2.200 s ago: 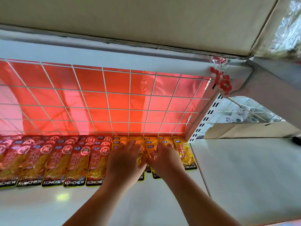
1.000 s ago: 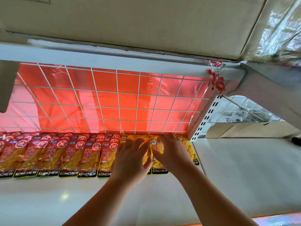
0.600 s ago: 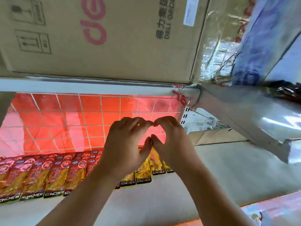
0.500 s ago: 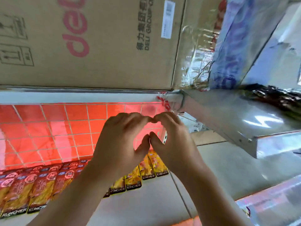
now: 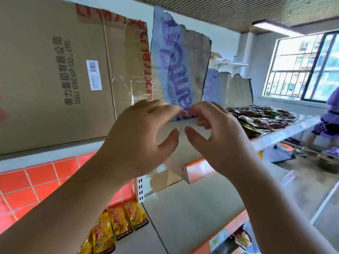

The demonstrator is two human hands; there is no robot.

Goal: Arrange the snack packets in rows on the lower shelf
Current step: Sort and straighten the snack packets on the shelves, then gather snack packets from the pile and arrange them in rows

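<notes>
Head view: both hands have come up off the row; left hand [image 5: 139,138] and right hand [image 5: 218,138] hover loosely curled, seemingly empty, before the upper shelf [image 5: 286,132], so that batch looks placed. Yellow snack packets [image 5: 121,223] lie on the lower shelf [image 5: 136,242]; my forearm hides the remaining row.

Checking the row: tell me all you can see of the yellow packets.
The yellow packets are glossy pouches with red print and a black, white-lettered band at the near edge. Three show clearly; more hide behind the left arm. They lie flat, side by side, slightly overlapping, on the white shelf beside its perforated upright. The left hand and right hand are above, not touching them.
</notes>
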